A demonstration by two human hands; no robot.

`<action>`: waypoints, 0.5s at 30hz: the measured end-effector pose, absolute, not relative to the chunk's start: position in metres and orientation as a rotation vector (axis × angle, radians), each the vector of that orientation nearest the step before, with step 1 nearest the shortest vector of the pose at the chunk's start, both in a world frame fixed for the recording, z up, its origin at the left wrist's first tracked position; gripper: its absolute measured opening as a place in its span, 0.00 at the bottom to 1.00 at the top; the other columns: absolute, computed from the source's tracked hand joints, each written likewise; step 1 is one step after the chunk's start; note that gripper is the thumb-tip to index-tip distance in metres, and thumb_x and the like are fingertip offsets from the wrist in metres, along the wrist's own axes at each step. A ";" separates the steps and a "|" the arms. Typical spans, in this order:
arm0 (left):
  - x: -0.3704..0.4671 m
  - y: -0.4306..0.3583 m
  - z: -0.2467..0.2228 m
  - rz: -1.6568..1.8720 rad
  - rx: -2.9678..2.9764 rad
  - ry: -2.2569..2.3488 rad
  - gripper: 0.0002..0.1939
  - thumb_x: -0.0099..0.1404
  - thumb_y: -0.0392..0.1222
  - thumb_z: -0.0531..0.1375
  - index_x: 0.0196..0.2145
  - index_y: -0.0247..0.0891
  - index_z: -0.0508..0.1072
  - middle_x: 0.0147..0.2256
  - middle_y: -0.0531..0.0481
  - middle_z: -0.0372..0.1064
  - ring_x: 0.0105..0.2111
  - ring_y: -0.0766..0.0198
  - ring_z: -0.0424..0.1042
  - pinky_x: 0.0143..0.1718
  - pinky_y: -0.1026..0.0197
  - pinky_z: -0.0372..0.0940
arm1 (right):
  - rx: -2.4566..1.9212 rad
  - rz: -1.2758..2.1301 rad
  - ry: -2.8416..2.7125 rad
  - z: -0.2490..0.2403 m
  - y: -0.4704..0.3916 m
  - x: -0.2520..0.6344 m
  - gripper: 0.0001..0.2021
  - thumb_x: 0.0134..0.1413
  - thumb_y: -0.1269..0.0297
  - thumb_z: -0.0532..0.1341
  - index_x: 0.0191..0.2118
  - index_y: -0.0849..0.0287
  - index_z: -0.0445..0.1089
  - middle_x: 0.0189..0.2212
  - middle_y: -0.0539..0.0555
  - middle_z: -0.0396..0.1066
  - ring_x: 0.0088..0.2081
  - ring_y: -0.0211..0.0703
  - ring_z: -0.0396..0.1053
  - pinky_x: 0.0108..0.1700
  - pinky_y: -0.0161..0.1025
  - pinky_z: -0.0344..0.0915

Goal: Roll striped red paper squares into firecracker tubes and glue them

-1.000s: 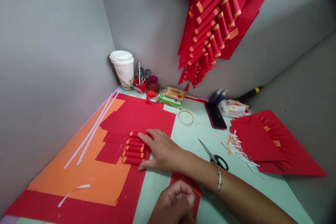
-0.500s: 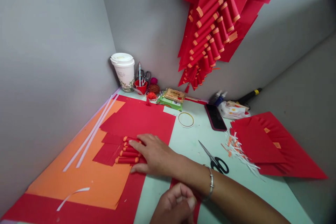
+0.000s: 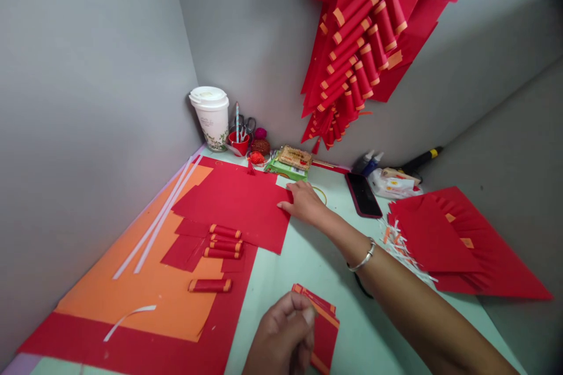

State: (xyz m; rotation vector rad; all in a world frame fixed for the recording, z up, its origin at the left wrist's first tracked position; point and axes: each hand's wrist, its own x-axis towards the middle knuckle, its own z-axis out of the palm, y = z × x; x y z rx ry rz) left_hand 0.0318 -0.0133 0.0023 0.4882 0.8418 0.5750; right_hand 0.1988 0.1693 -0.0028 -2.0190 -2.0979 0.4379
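Observation:
My right hand (image 3: 303, 202), with a bracelet on its wrist, reaches across the table to the right edge of a red paper sheet (image 3: 246, 202). Its thumb stands apart from the fingers, and it partly covers a thin yellow ring of tape (image 3: 323, 194). Closer to me, my left hand (image 3: 285, 331) is closed in a pinch; what it holds, if anything, does not show. Beside it lie red paper pieces with orange edges (image 3: 326, 337). Several small red paper rolls with orange ends (image 3: 222, 253) rest on the left sheets, one roll (image 3: 210, 285) lying apart.
A white lidded cup (image 3: 211, 123), a red pen cup (image 3: 238, 143) and a snack packet (image 3: 292, 158) line the back. A phone (image 3: 363, 195), paper scraps (image 3: 407, 252) and red sheets (image 3: 440, 240) lie right. Red paper firecrackers (image 3: 360, 53) hang on the wall.
My right hand has left the small red rolls and moved up and right to the paper's edge. One roll now lies apart, nearer me. My left hand stays closed, slightly shifted.

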 end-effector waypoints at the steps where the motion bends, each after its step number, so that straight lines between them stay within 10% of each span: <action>1: 0.031 -0.012 0.002 0.614 0.474 0.853 0.20 0.53 0.55 0.70 0.26 0.40 0.67 0.15 0.62 0.55 0.16 0.73 0.45 0.21 0.64 0.37 | -2.036 0.441 -2.105 -0.003 0.173 0.199 0.25 0.58 0.54 0.67 0.55 0.66 0.69 0.52 0.69 0.68 0.58 0.61 0.62 0.60 0.51 0.56; 8: 0.032 -0.009 -0.002 0.649 0.413 0.866 0.20 0.52 0.54 0.71 0.28 0.38 0.68 0.15 0.62 0.56 0.16 0.74 0.47 0.21 0.64 0.37 | -2.140 0.596 -2.120 0.009 0.194 0.200 0.21 0.52 0.49 0.71 0.42 0.61 0.74 0.44 0.62 0.73 0.51 0.59 0.70 0.52 0.47 0.66; 15: 0.031 -0.011 -0.003 0.627 0.417 0.875 0.21 0.52 0.54 0.71 0.28 0.38 0.67 0.16 0.63 0.55 0.16 0.74 0.47 0.22 0.65 0.37 | -2.140 0.882 -2.048 0.014 0.201 0.198 0.14 0.67 0.59 0.61 0.54 0.58 0.70 0.53 0.58 0.70 0.48 0.49 0.73 0.49 0.50 0.73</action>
